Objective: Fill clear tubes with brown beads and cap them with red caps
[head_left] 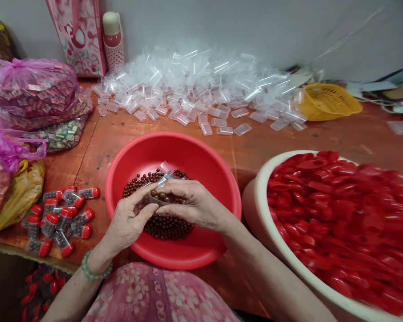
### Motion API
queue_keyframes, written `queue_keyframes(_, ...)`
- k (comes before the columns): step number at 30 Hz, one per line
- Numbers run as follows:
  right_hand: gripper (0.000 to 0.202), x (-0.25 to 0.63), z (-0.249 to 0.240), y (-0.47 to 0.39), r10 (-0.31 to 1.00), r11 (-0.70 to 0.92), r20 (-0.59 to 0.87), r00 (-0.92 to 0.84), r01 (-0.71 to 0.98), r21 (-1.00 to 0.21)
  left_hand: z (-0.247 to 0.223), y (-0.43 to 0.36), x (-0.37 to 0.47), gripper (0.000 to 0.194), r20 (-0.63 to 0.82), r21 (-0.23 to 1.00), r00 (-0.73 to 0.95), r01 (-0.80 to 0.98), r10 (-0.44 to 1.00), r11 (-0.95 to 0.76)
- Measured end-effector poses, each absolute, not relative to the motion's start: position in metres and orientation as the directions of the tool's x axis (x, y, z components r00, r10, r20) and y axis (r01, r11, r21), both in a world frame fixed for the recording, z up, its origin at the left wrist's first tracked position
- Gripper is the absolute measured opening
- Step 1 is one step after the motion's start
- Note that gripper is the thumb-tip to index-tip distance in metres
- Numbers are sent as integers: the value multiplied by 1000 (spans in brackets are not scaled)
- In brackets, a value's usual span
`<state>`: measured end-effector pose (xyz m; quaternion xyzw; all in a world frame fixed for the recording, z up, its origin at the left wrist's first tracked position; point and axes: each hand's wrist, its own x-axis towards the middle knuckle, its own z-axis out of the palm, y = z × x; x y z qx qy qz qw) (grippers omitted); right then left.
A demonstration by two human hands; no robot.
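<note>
Both hands are over a red plastic basin (218, 165) with a heap of small brown balls (168, 230) in it. My left hand (122, 223) is closed round one side of a small clear plastic container (158, 201). On its other side, the fingers and thumb of my right hand (198, 203) grip the same container. Several brown balls show in its open mouth, which faces me; its far part is hidden behind my fingers. Just beyond my fingertips, another clear container (165, 167) pokes out of the heap.
Filled containers with red caps (65, 219) lie on the table at left, near knotted plastic bags (30, 89). Clear empty containers (195, 94) are piled along the wall, beside a yellow basket (332, 100). A white tub (260, 197) of red caps (339, 214) stands at right.
</note>
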<state>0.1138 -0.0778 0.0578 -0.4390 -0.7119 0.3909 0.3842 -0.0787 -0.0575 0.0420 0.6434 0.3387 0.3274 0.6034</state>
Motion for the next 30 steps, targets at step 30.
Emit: queue_keyframes(30, 20, 124, 54, -110, 938, 312, 189, -290, 473, -824, 54, -58, -84, 18, -155, 988, 552, 72, 819, 138)
